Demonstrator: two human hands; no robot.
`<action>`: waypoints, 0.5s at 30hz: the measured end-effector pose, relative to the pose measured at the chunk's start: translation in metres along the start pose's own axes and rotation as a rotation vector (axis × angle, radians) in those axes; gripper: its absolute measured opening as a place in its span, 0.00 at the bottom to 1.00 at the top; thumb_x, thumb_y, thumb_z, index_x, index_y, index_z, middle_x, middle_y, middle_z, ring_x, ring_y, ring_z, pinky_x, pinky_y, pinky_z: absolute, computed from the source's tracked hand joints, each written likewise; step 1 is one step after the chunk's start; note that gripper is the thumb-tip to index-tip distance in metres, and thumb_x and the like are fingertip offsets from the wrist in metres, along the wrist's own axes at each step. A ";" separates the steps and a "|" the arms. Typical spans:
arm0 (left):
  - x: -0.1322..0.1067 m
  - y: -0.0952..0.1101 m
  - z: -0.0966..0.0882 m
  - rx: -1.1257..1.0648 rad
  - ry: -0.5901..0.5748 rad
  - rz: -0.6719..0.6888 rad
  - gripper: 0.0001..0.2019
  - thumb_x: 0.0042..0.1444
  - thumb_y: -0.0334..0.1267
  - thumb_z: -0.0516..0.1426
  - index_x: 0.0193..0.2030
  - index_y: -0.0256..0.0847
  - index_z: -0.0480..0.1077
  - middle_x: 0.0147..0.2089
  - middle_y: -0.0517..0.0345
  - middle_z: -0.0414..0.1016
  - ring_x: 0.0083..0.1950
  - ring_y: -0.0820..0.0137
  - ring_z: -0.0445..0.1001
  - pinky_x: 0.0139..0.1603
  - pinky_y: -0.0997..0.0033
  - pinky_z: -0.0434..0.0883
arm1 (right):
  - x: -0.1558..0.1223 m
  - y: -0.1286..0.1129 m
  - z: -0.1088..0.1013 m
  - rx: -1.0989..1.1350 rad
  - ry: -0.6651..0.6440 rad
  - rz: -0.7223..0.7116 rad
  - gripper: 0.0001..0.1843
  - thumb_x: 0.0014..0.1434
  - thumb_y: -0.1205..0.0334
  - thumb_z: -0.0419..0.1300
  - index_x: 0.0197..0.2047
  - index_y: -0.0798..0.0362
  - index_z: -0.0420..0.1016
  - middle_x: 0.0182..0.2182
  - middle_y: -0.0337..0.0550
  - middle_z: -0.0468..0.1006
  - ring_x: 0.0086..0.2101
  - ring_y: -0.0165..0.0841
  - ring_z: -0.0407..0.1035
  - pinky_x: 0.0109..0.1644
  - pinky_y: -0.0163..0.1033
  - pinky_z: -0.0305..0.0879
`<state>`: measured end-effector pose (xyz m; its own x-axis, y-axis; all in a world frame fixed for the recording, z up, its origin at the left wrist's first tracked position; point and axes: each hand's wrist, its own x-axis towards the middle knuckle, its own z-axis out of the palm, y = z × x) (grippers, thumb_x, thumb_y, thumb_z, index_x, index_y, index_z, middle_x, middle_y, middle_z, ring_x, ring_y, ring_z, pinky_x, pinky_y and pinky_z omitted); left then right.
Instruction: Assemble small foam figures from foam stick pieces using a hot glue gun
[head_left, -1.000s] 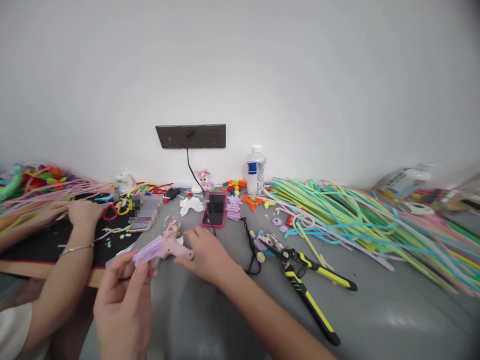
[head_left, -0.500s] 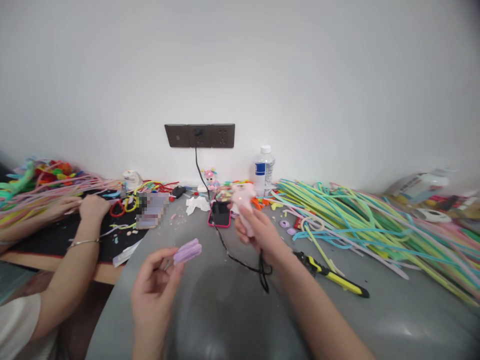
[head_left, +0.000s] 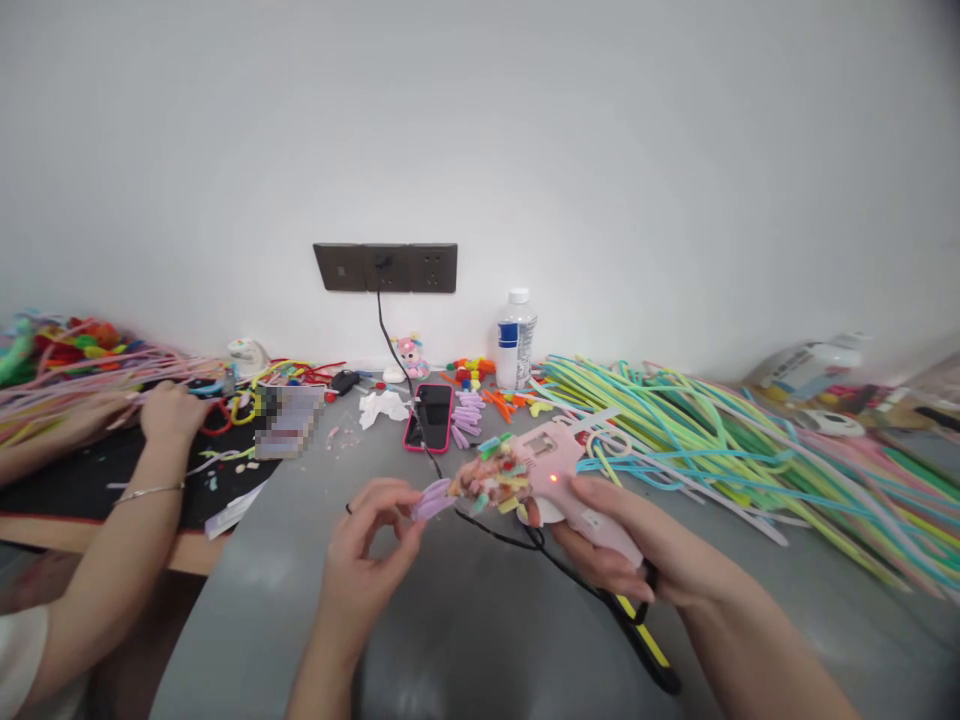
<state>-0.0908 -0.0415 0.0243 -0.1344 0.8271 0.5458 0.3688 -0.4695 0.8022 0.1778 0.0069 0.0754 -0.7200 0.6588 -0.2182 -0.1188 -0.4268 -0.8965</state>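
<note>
My left hand (head_left: 367,555) pinches a small purple bundle of cut pipe-cleaner pieces (head_left: 433,498) above the grey table (head_left: 465,640). My right hand (head_left: 637,545) is wrapped round the grip of a pink hot glue gun (head_left: 559,470) whose red light is on. The gun's nose, crusted with coloured scraps, points left and sits right at the purple bundle. Its black cord (head_left: 517,540) runs under my hands and up to the wall socket (head_left: 385,267).
A phone in a pink case (head_left: 429,416) lies behind my hands, with a water bottle (head_left: 514,338) by the wall. Long green, blue and pink pipe cleaners (head_left: 750,450) cover the right. Yellow-handled pliers (head_left: 645,645) lie under my right wrist. Another person's hands (head_left: 169,412) work at the left on a black mat.
My right hand has brought the glue gun down from near the phone and turned its nose onto the purple bundle, which my left hand has shifted right to meet it.
</note>
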 end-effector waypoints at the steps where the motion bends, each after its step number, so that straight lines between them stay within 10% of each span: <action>1: 0.000 0.000 0.000 0.011 -0.009 0.000 0.05 0.58 0.33 0.62 0.41 0.42 0.78 0.41 0.51 0.79 0.35 0.70 0.75 0.33 0.74 0.75 | 0.000 0.000 0.001 -0.004 0.001 0.006 0.27 0.64 0.36 0.57 0.36 0.56 0.74 0.13 0.27 0.57 0.10 0.20 0.45 0.13 0.27 0.39; 15: 0.004 0.005 0.002 0.049 -0.060 0.074 0.07 0.58 0.30 0.61 0.42 0.42 0.77 0.40 0.52 0.78 0.31 0.72 0.72 0.33 0.73 0.72 | 0.001 0.000 0.005 -0.065 0.046 0.013 0.26 0.63 0.37 0.59 0.35 0.55 0.72 0.13 0.27 0.59 0.11 0.21 0.46 0.13 0.29 0.38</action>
<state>-0.0872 -0.0396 0.0304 -0.0507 0.8083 0.5866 0.4205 -0.5155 0.7467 0.1739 0.0044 0.0768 -0.6885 0.6821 -0.2463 -0.0642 -0.3956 -0.9162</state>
